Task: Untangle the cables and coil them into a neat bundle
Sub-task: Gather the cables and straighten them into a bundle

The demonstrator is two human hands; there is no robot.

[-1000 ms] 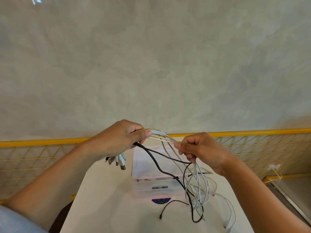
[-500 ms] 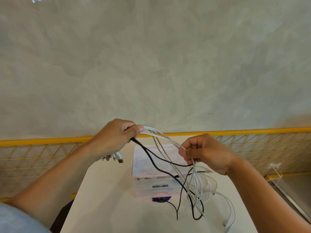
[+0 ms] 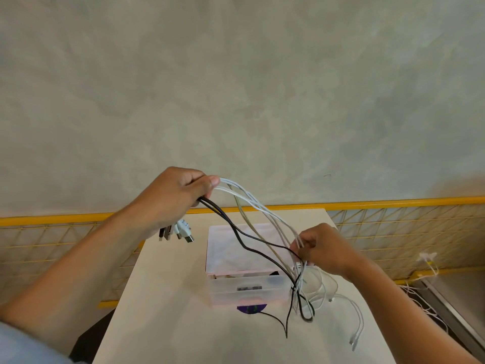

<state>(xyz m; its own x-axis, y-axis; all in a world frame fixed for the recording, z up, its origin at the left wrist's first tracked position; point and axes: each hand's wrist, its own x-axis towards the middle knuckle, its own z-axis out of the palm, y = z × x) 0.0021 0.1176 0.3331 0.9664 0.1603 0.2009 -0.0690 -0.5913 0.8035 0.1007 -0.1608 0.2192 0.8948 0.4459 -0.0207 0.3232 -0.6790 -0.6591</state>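
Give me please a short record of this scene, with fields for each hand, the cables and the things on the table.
left hand: raised, grips the cable bundle just behind its USB plugs
right hand: lower, pinches the white cables
black cables: run from the left hand past the right hand down to the table
loose ends: lie uncoiled on the table, beside the box
box: translucent, pink lid, stands on the table
task state: cables not yet coiled

Head-worn view, seemingly tilted forward-down.
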